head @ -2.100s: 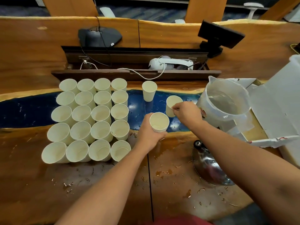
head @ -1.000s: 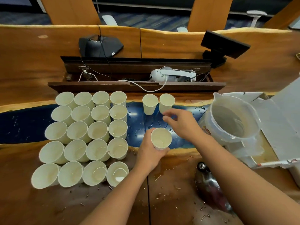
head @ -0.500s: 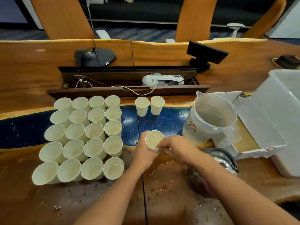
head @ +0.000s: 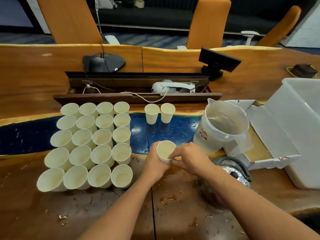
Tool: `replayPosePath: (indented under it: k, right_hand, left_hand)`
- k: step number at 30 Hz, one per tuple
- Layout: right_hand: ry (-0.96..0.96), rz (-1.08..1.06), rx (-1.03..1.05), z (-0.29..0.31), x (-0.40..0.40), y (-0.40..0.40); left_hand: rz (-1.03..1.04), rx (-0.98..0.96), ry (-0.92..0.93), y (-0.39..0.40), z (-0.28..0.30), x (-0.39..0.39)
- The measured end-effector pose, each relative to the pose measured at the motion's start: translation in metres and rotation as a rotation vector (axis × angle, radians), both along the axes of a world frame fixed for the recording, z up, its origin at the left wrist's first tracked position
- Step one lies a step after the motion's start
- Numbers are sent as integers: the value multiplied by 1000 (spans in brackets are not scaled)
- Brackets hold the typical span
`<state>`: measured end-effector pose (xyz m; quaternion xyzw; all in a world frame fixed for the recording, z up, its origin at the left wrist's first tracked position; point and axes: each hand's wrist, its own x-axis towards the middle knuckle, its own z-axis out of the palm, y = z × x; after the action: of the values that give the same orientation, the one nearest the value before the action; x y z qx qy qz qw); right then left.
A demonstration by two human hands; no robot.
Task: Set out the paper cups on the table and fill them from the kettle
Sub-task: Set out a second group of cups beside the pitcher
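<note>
Peeling the next paper cup off a nested stack, mid-table, with most of the setting-out apparently done.

The stack of cups (head: 165, 151) is held above the table's (head: 26, 80) near edge; the left hand (head: 154, 161) wraps its fingers round the stack's side, while the right hand (head: 187, 158) pinches the top cup's rim between thumb and fingertips; two single cups (head: 159, 113) stand side by side beyond, starting a second group; a full block of cups (head: 90, 144) stands to the left, some seemingly holding liquid, though that is hard to confirm; the steel kettle (head: 225, 184) sits untouched by the right forearm, beside a clear plastic jug (head: 223, 125); placing and pouring probably remain.
</note>
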<state>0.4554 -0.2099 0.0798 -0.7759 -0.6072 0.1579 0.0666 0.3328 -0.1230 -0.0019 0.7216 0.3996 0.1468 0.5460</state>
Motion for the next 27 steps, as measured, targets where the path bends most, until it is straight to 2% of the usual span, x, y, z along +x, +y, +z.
replayPosePath:
  k: [7, 11, 14, 16, 19, 23, 27]
  right_hand:
    - [18, -12, 76, 19, 4, 6]
    - [55, -68, 349, 36, 10, 11]
    - [13, -223, 555, 46, 19, 21]
    - [-17, -341, 489, 45, 27, 34]
    - [-61, -462, 283, 23, 42, 53]
    - [-149, -480, -6, -12, 62, 74]
    - [-134, -501, -10, -35, 74, 84]
  left_hand:
    - [7, 12, 5, 0, -3, -2]
    - [10, 40, 17, 1, -4, -2]
    - [12, 51, 5, 1, -3, -1]
    - [1, 58, 20, 2, -2, 1]
    - [11, 55, 25, 3, -1, 4]
    - [30, 51, 14, 4, -1, 7]
    - [34, 65, 1, 7, -1, 9]
